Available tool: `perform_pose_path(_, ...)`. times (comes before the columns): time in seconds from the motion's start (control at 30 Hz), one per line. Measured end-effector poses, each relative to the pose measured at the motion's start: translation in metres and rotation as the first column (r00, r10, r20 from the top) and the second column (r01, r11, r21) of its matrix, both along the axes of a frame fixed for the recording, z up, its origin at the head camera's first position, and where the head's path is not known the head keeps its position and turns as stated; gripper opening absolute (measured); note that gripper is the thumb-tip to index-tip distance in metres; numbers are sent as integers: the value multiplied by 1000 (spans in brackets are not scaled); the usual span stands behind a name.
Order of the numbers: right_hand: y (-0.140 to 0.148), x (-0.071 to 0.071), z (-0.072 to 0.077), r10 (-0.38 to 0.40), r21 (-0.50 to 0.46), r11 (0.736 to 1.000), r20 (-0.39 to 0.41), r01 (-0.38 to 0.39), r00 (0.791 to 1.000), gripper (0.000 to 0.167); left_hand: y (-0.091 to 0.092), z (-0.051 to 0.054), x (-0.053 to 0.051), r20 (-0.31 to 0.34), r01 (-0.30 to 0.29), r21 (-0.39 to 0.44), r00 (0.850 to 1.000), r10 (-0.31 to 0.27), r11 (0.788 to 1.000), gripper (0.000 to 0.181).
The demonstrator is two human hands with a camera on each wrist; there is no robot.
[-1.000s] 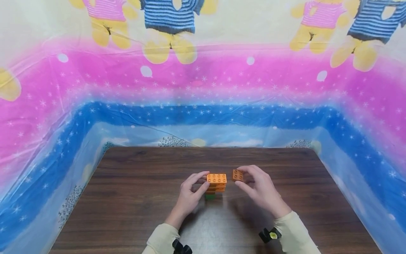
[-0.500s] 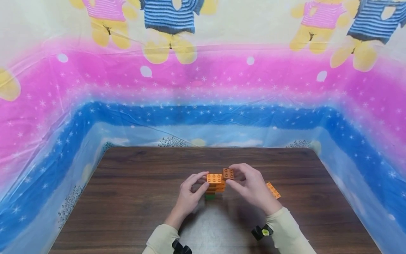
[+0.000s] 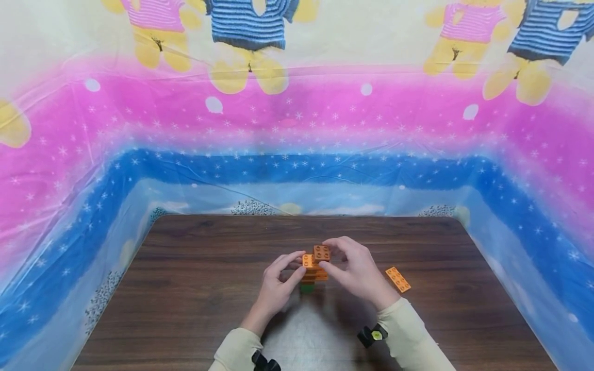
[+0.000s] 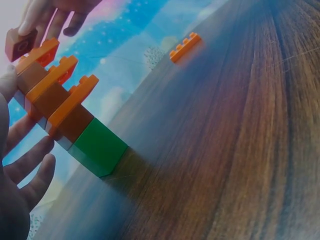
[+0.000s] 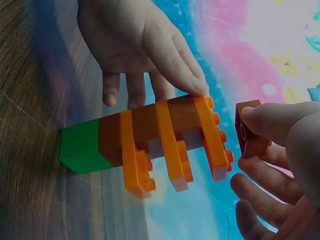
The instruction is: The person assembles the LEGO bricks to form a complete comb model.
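Observation:
A tower of toy building bricks stands on the table, with a green block [image 4: 97,147] at its base. Above that, brown bricks [image 5: 146,122] alternate with thin orange plates [image 5: 212,142] that jut out to the right. My left hand [image 3: 275,282] steadies the tower near its top, thumb and forefinger pinching it from either side. Between thumb and fingers my right hand [image 3: 361,269] holds a brown four-stud brick [image 3: 322,252]. That brick hovers just above the right part of the topmost orange plate; a gap shows in the right wrist view.
A loose orange eight-stud plate [image 3: 398,279] lies on the dark wooden table [image 3: 209,242], right of the tower and beside the right forearm. A printed pink and blue cloth [image 3: 297,118] hangs round the table's far and side edges.
My right hand has carried the brown brick leftward, from beside the tower to over its top plate. The loose orange plate has come into view behind it. My left hand has stayed put.

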State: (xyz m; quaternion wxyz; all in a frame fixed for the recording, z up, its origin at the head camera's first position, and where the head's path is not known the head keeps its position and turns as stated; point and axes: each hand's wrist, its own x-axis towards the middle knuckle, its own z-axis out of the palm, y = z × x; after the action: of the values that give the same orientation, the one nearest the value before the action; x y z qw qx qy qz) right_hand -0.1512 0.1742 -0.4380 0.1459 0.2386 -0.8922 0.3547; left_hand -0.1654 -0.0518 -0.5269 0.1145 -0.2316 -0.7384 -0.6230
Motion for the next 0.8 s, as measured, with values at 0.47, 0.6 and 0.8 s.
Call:
perform_pose_path(0.47,-14,-5,-3,1,40,999,11,-2,1000,35,0,0,-1,3,9,13,1000,-9,1000,36)
perform_pose_path(0.6,-15,-6,-3,1,40,999,24,-2,1000,36,0,0,-1,1,5,10,1000,-5,1000,36)
perform_pose_path(0.8,-17,-7,-2,16,34,999,40,-17,999,36,0,2,0,4,-1,8,1000,1,1000,36)
